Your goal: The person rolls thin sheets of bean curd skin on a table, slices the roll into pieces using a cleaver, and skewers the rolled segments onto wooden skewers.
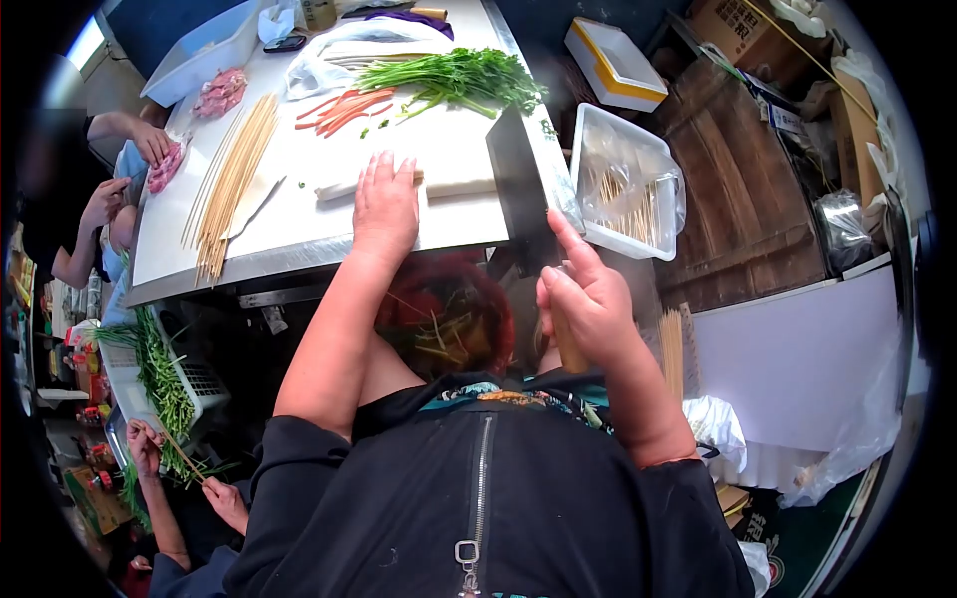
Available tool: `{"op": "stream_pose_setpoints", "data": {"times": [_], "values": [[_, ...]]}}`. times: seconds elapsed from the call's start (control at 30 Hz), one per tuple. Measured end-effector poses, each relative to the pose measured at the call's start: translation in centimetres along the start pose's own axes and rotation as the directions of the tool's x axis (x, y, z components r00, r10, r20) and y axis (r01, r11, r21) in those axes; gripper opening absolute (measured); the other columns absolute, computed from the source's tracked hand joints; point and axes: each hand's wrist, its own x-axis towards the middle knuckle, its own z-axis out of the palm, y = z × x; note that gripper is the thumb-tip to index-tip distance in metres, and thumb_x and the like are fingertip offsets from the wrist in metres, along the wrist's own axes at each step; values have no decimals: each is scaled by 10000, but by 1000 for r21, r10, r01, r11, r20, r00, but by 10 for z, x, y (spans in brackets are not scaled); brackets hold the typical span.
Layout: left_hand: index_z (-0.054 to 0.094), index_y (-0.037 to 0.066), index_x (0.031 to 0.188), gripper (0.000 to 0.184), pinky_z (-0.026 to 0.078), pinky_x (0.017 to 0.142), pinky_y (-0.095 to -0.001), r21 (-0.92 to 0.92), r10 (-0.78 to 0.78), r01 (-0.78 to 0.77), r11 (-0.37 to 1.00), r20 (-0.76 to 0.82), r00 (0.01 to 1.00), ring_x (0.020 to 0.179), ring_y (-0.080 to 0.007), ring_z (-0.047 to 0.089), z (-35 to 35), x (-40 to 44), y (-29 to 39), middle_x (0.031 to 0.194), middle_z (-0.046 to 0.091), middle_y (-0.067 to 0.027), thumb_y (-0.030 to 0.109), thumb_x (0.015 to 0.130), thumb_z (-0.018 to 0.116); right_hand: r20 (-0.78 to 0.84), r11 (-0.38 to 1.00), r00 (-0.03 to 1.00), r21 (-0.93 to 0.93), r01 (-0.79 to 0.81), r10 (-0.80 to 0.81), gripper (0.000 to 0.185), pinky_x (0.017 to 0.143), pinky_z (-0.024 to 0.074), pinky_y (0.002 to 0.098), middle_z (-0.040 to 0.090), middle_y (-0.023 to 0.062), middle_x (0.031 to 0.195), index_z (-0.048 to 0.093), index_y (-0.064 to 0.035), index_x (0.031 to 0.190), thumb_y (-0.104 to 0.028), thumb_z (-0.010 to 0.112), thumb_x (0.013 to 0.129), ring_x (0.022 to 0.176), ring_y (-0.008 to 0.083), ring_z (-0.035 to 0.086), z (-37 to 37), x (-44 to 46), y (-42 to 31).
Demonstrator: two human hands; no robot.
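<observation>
My left hand [385, 209] lies palm down, fingers stretched out, on a pale white roll [337, 189] on the table. A second length of white roll [462, 181] lies to its right, close to the blade; whether the two are joined is hidden by my hand. My right hand [590, 299] is closed round the wooden handle of a cleaver [518, 179], index finger stretched along it. The cleaver's broad dark blade stands near the table's right edge. Beyond my hands are orange-red strips [344, 110] and leafy green herbs [459, 80].
On the white table [299, 234] lie wooden skewers [234, 179], a small knife [255, 205] and raw meat [219, 93]. A clear bin [628, 179] with skewers stands right. Co-workers' hands [150, 140] hold meat at left; others [227, 503] hold a skewer below, beside greens [164, 379].
</observation>
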Motion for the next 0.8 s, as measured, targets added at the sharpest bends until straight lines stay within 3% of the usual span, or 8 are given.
{"op": "stream_pose_setpoints", "data": {"times": [0.07, 0.13, 0.37, 0.47, 0.57, 0.63, 0.67, 0.8], "values": [[529, 101, 1350, 441, 242, 1178, -463, 26, 13, -14, 1000, 6, 1000, 1372, -341, 382, -7, 0, -2, 1412, 462, -188, 164, 916, 574, 5, 991, 999, -131, -32, 33, 611, 519, 472, 227, 572, 16, 756, 285, -117, 1541, -70, 500, 971, 565, 82, 535, 4, 0, -5], [531, 94, 1343, 504, 257, 1172, -466, 13, 30, -30, 999, 27, 999, 1370, -345, 384, -11, 1, -4, 1419, 456, -191, 169, 862, 662, 11, 988, 997, -132, -76, 78, 620, 525, 473, 231, 568, 18, 755, 264, -123, 1548, -73, 496, 975, 567, 87, 533, 8, 3, -4], [520, 77, 1347, 535, 248, 1174, -470, -61, -5, 5, 998, -1, 1000, 1373, -342, 379, -20, -10, -15, 1437, 437, -201, 155, 844, 685, 49, 992, 995, -105, -76, 81, 633, 571, 486, 249, 541, 4, 736, 240, -147, 1558, -126, 496, 979, 576, 86, 535, 11, 16, 18], [557, 74, 1311, 499, 253, 1171, -477, -61, 21, -28, 998, -105, 994, 1361, -336, 400, -20, -11, -13, 1414, 471, -191, 135, 832, 687, 48, 989, 997, -141, -51, 58, 627, 575, 484, 252, 538, 4, 718, 246, -141, 1556, -125, 489, 979, 567, 87, 531, 13, 17, 17], [666, 61, 1152, 314, 352, 1118, -479, -121, 285, -322, 939, -254, 924, 1234, -321, 544, -14, -3, 3, 1250, 618, -162, 47, 842, 619, 44, 983, 998, -181, -40, 49, 624, 577, 483, 252, 529, 5, 707, 246, -138, 1556, -122, 483, 979, 563, 88, 527, 16, 16, 18], [682, 61, 1120, 290, 426, 1051, -429, -175, 378, -423, 889, -244, 893, 1171, -307, 587, -6, 8, 21, 1201, 646, -147, 35, 855, 567, 32, 982, 999, -189, -25, 31, 622, 576, 486, 255, 535, 13, 711, 246, -130, 1555, -121, 481, 980, 561, 92, 533, 17, 17, 18], [686, 62, 1113, 287, 449, 1022, -409, -179, 409, -455, 873, -241, 880, 1146, -301, 598, -3, 11, 30, 1183, 652, -138, 46, 853, 565, 32, 981, 999, -191, -24, 31, 622, 576, 486, 255, 535, 13, 711, 246, -130, 1555, -121, 481, 980, 561, 92, 533, 18, 17, 17], [689, 58, 1080, 261, 496, 915, -376, -285, 319, -343, 895, -128, 939, 1024, -279, 625, 18, 14, 36, 1059, 669, -101, 90, 836, 602, 35, 975, 988, -172, -142, 150, 619, 569, 489, 263, 551, 23, 723, 242, -131, 1556, -133, 478, 984, 560, 106, 556, 17, 21, -3]]}}
